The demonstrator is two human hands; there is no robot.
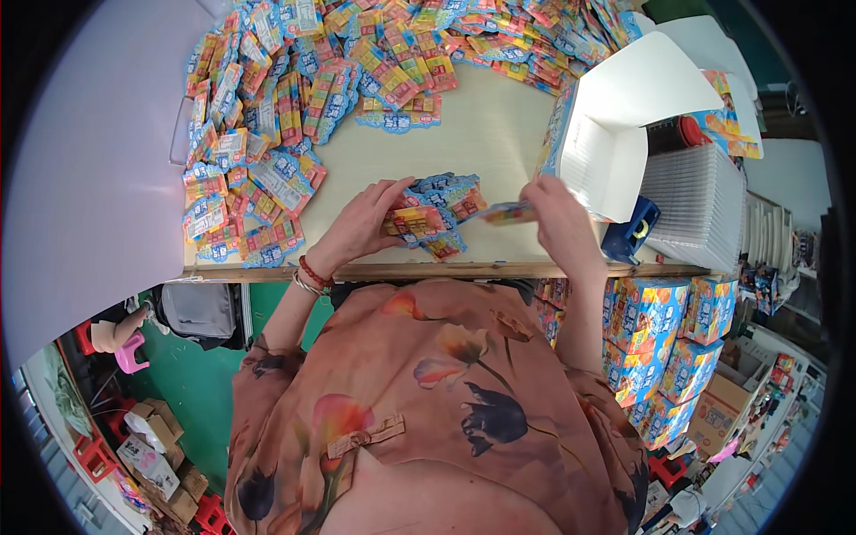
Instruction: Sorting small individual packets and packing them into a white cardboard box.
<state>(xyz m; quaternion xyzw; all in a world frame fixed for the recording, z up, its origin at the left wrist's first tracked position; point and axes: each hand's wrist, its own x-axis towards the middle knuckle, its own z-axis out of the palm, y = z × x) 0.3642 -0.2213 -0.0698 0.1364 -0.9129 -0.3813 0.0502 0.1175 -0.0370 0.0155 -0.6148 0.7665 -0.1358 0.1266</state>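
Near the front edge of the table, my left hand (pixel 373 217) is closed on a colourful snack packet (pixel 416 221), blue-edged with red and yellow. Beneath and beside it, more packets of the same kind (pixel 460 191) overlap in a small cluster. To the right, my right hand (pixel 562 225) pinches another packet (pixel 508 213), slightly blurred and held nearly edge-on above the tabletop. Its fingertips point left, toward the cluster. A carton (pixel 606 169) with a white inside stands with its flaps spread, just beyond my right hand.
Heaps of similar packets (pixel 290 98) cover the table's far and left parts. Right of the carton are a blue tape dispenser (pixel 631 230) and stacked clear plastic trays (pixel 697 205). Printed cartons (pixel 644 312) are piled below the table's right side. A wall panel (pixel 107 152) borders the left.
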